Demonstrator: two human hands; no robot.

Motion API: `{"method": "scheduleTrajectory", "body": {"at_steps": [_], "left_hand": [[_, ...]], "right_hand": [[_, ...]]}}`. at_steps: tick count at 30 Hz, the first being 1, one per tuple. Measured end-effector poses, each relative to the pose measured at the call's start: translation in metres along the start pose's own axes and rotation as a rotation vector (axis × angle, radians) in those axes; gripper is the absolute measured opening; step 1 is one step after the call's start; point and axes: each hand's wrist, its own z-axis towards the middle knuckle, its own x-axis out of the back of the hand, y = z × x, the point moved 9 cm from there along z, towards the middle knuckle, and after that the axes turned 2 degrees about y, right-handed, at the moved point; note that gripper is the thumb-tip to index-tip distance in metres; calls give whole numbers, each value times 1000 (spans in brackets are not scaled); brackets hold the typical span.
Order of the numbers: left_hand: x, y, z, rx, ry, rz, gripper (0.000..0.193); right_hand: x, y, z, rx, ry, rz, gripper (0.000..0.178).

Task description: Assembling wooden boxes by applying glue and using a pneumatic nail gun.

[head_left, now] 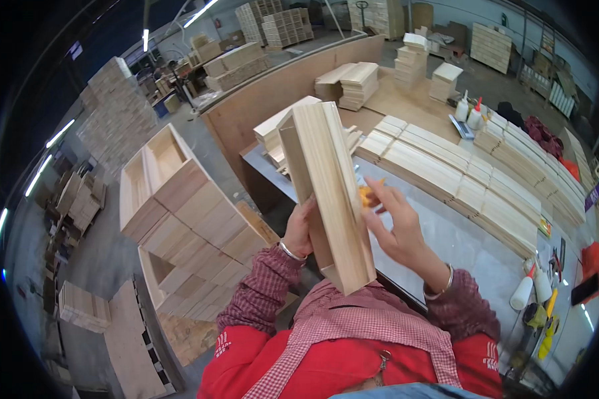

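A long, narrow wooden box (326,193) of pale boards is held up in front of my chest, tilted, its far end to the upper left. My left hand (301,228) grips its left side, with the fingers partly hidden behind the wall. Close to the box's right side, my right hand (400,226) pinches a small orange object (366,195). Its kind cannot be made out, and part of it is hidden by the fingers and the box. Bundled wooden slats (446,173) lie on the grey-topped table (419,223) beyond my right hand.
Stacked wooden boxes (193,213) stand to my left. Glue bottles (522,292) and a yellow-handled tool (549,332) lie at the right table edge. More bottles (474,114) stand at the far right. A plywood panel (246,106) borders the table's left side.
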Motion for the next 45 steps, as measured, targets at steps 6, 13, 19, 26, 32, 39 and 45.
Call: {"method": "scheduleTrajectory", "body": {"at_steps": [6,13,19,26,32,39,45], "left_hand": [[-22,4,-4,-34,-113,112,49],[-17,3,-2,-48,-83,227,41],[-18,12,-6,-83,40,388,44],[-5,25,-6,-174,76,479,41],[39,208,-106,-663,434,629,38],[195,358,-390,-1053,1144,470,39],[347,325,-424,-742,1429,387,47]], "right_hand": [[24,9,45,60,130,-27,45],[26,22,59,-11,101,-256,46],[15,71,40,-179,-2,-184,41],[-19,102,4,-506,-96,259,37],[-30,112,-16,-581,-177,363,37],[-39,121,-45,-720,-322,269,37],[-42,129,-55,-770,-335,169,37]]}}
